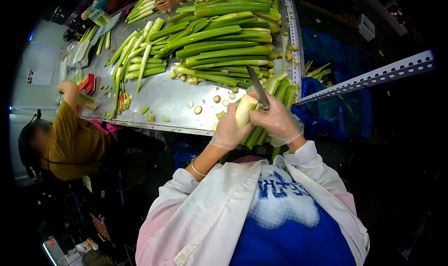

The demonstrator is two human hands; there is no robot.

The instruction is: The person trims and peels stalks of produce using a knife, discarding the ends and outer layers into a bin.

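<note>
Above the metal table's near edge, my left hand (231, 127), in a clear plastic glove, is closed around a thick pale green-white stalk (245, 110) with its cut end up. My right hand (278, 117), gloved the same way, grips a knife (258, 87) whose blade points up and away; its thumb touches the stalk. Long green leaves hang below and behind both hands over the table edge. Just beyond lies a large pile of green leafy stalks (224, 52). Cut round slices (198, 110) and root ends are scattered left of my hands.
The metal table (168, 105) holds slim pale stalks (143, 64), orange-handled scissors (124, 101) and a red tape dispenser (87, 84). A perforated metal post (367, 78) juts out at right, above blue sheeting (320, 115). A co-worker (80, 136) is at left; others' hands work across the table.
</note>
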